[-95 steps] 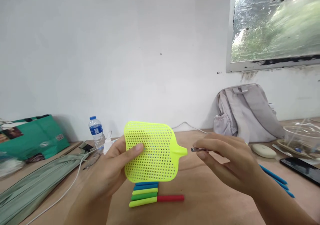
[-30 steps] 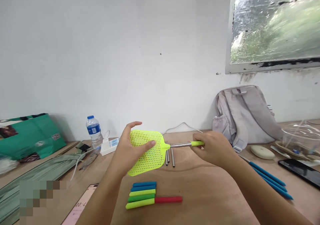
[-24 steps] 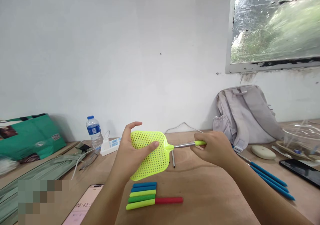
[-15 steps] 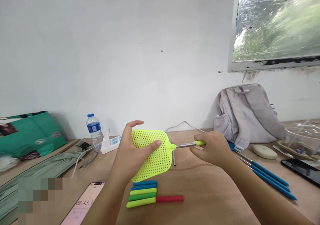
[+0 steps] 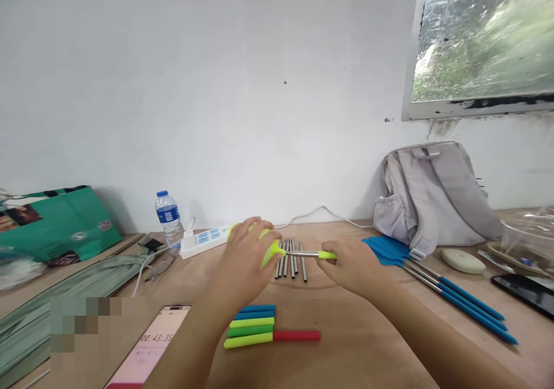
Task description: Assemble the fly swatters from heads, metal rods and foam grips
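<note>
A yellow-green fly swatter (image 5: pixel 269 254) is held crosswise above the table between my hands. My left hand (image 5: pixel 244 256) is closed over its perforated head, covering most of it. My right hand (image 5: pixel 350 265) grips the yellow-green handle, and a short metal shaft shows between the hands. Several thin metal tubes (image 5: pixel 291 260) lie side by side on the table just behind the shaft. Nearer to me are several coloured handle sleeves: blue, yellow-green and green (image 5: pixel 251 330) ones in a row, with a red sleeve (image 5: pixel 296 336) to their right.
Blue fly swatters (image 5: pixel 459 296) lie at the right by a grey backpack (image 5: pixel 433 198), a cream oval object (image 5: pixel 463 261) and a dark phone (image 5: pixel 526 294). At the left are a lit phone (image 5: pixel 151 343), power strip (image 5: pixel 205 240), water bottle (image 5: pixel 168 219) and green bag (image 5: pixel 64 221).
My left hand has turned over and closed on the swatter's head, which now appears edge-on rather than facing me. The metal tubes behind have come into view.
</note>
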